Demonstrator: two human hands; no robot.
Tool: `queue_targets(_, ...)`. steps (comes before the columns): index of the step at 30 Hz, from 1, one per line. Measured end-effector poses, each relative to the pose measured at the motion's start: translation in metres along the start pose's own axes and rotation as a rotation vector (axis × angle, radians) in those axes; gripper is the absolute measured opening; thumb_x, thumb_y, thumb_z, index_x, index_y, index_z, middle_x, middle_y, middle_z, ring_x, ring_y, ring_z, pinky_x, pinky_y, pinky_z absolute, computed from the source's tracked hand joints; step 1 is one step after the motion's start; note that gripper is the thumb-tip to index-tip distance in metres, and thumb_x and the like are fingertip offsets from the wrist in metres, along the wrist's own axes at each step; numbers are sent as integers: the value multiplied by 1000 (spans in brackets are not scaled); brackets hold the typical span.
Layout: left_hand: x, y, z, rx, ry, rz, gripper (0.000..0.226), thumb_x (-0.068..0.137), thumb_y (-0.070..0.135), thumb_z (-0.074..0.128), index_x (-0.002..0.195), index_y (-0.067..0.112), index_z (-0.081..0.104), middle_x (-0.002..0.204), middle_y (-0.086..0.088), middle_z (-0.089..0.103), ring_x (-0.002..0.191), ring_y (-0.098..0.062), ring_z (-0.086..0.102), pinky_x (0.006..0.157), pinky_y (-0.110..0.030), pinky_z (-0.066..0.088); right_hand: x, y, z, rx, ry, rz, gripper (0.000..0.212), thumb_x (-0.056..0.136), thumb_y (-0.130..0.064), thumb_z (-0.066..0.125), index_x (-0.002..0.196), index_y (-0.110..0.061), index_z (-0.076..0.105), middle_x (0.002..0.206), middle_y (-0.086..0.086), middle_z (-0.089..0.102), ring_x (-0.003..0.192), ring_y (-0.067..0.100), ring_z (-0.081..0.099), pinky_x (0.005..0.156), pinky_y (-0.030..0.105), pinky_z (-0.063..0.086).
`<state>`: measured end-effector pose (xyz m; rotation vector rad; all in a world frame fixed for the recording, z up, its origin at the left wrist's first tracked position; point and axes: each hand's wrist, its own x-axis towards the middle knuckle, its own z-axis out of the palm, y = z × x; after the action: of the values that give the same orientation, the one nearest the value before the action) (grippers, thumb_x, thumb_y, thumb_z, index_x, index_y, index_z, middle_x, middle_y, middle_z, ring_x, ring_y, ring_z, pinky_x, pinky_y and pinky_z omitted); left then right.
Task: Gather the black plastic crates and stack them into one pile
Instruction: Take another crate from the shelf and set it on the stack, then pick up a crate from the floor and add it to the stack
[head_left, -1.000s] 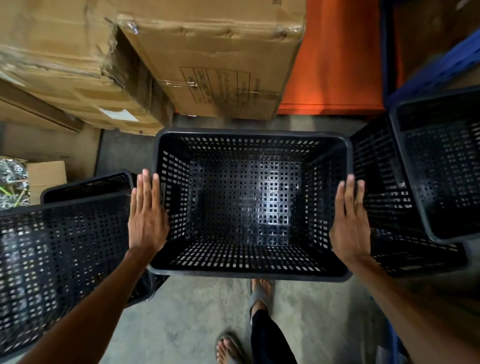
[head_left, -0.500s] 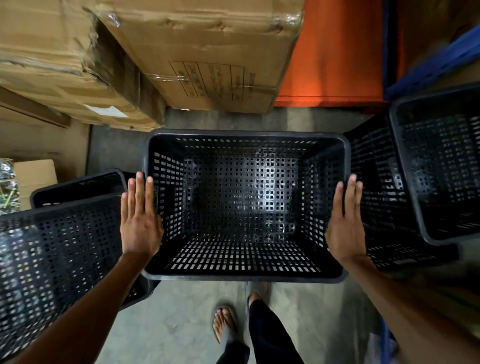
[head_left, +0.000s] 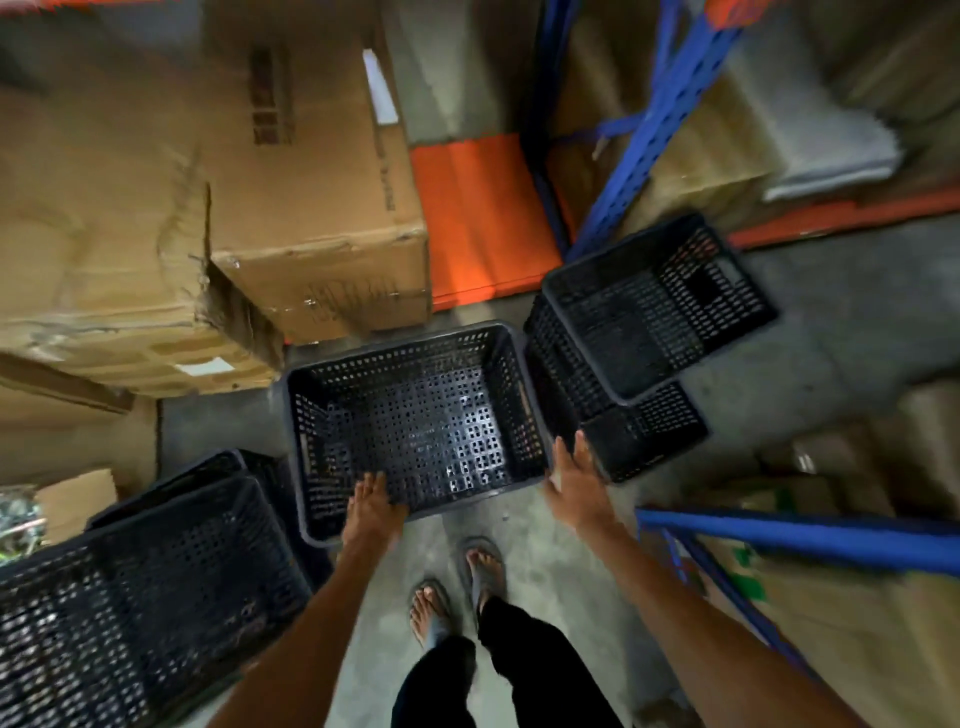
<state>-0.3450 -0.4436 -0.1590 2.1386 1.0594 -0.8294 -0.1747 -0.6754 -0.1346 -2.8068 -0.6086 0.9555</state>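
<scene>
Roughly in front of the person's feet, the middle crate (head_left: 415, 364) sits upright and empty on the concrete floor (head_left: 550, 582). Left hand (head_left: 375, 512) lies over its near rim, fingers fairly straight and pointing into the basket, not wrapped round anything I can make out. Right hand (head_left: 577, 486) is spread, fingers apart, just beside the crate's near right corner; blur hides whether it touches. Right of the middle crate stand two more: a skewed top crate (head_left: 660, 312) resting crooked on a lower crate (head_left: 652, 439). Left of it and nearer the camera sit the left-side crates (head_left: 156, 597), apparently two nested. Cardboard boxes (head_left: 311, 208) crowd the far left side; a blue rack post (head_left: 654, 119) rises beyond the right pair. Judgement: the step is taking hold of the middle crate to carry it to a pile. Best to move both hands to opposite side rims, grip evenly, lift level, then lower it square into a mouth-up crate so it nests. Straighten the skewed top crate first if that pile is chosen.
</scene>
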Motion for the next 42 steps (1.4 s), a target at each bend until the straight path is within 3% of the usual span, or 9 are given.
queue_targets(5,-94,68,34,-64,-137,167,64,93,27,52,150,13,25,153,-14,32,140,-28,34,111,-29,30,-103,37,-16,38,-46,99,74,97,-31,45,156,-14,3,163,13,-7,151,25,15,114,31,30)
queue_targets(11,-123,150,34,-70,-256,294,56,95,21,50,147,11,33,150,-12,41,136,-25,43,108,-31,37,-118,79,-60,162,-2,223,71,98,-29,46,155,-14,8,162,16,11,148,28,24,116,36,30)
queue_targets(16,-97,222,13,-174,-229,275,51,96,18,50,145,11,39,148,-13,44,135,-28,44,110,-38,37,-84,113,-104,304,81,264,71,97,-31,49,156,-17,12,163,11,13,147,27,26,117,35,28)
queue_targets(23,-6,331,3,-296,-135,153,52,94,26,50,144,15,41,152,-8,39,138,-28,40,110,-31,32,39,185,-168,286,92,258,68,98,-30,47,155,-14,14,162,11,16,148,26,25,117,35,28)
queue_targets(27,49,385,6,-364,-78,18,49,94,27,50,142,15,45,147,-10,46,133,-29,46,106,-31,36,122,221,-201,279,87,229,68,97,-28,47,155,-13,14,162,13,16,147,28,26,117,37,31)
queue_targets(30,98,417,10,-473,-7,-93,48,95,19,50,142,11,44,142,-13,51,130,-31,50,108,-36,40,192,254,-218,205,88,208,69,99,-27,45,155,-11,9,164,11,6,151,27,10,119,35,24)
queue_targets(33,148,438,19,-623,173,-172,44,92,9,52,136,5,48,127,-22,61,118,-37,58,99,-47,47,267,286,-232,101,152,188,67,99,-27,42,155,-7,10,164,11,5,152,28,2,120,38,23)
queue_targets(39,233,454,60,-653,216,-279,78,88,22,64,152,14,19,142,-22,48,123,-41,53,95,-45,45,412,354,-245,36,288,186,72,95,-29,48,153,-1,15,161,20,13,151,34,8,122,42,17)
queue_targets(42,266,449,84,-747,158,-347,83,84,23,68,150,15,18,138,-23,50,120,-40,54,97,-47,47,469,383,-248,119,354,269,77,92,-35,54,152,1,18,159,22,18,149,37,13,122,47,13)
